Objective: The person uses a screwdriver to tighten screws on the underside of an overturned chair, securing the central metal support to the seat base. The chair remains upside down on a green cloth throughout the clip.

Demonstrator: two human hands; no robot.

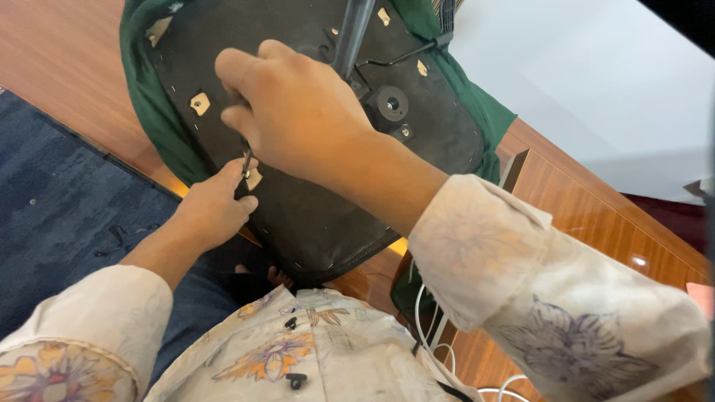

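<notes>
Floral shirt sleeves (pixel 521 275) frame the bottom of the view, both arms reaching to an upturned chair seat (pixel 313 201) lying on a wooden floor (pixel 67 67). Its black underside panel looks stiff and hard, while the green fabric (pixel 156 126) wrapped over its edge is soft and likely to slip; the rim or the metal post (pixel 356 30) looks the firmer hold. The right hand (pixel 294 112) is curled tight around a slim metal tool (pixel 246 161), tip pressed at a fixing near the seat's edge. The left hand (pixel 212 205) pinches close at the same spot, fingers nearly shut; what it holds I cannot tell. Blue carpet (pixel 59 201) lies left, a wooden cabinet edge (pixel 566 201) right, so room is tight there.
</notes>
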